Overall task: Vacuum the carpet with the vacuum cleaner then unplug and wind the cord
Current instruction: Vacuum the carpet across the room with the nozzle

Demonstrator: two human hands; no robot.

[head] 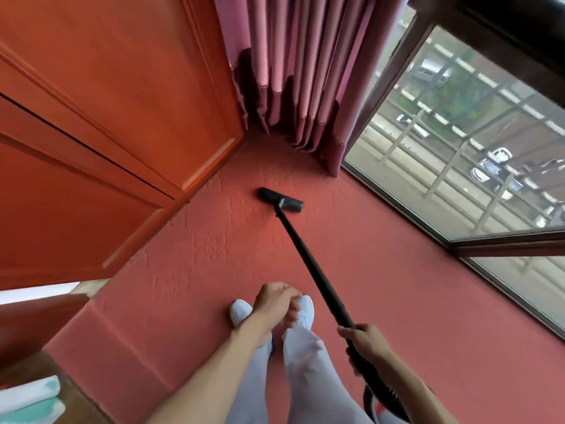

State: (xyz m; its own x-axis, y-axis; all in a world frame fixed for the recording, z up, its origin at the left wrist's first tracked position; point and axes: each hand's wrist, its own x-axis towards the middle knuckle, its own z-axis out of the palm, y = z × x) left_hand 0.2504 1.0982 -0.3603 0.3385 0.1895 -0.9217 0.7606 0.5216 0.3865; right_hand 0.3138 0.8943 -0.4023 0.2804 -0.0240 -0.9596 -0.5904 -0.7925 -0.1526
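Note:
A black vacuum floor head (pixel 281 199) lies flat on the red patterned carpet (pixel 214 270), near the corner under the curtain. Its long black wand (pixel 308 264) slants back toward me. My right hand (pixel 365 342) grips the wand's lower end, where the black hose (pixel 377 399) curves away. My left hand (pixel 276 306) hangs in front of my shoes with fingers loosely curled, holding nothing. No plug or cord is in view.
An orange wooden wardrobe (pixel 107 133) lines the left side. Pink curtains (pixel 299 71) hang in the far corner. A floor-level window (pixel 458 163) runs along the right. My white shoes (pixel 241 310) and pale trousers stand mid-carpet. Folded cloth (pixel 30 399) sits at bottom left.

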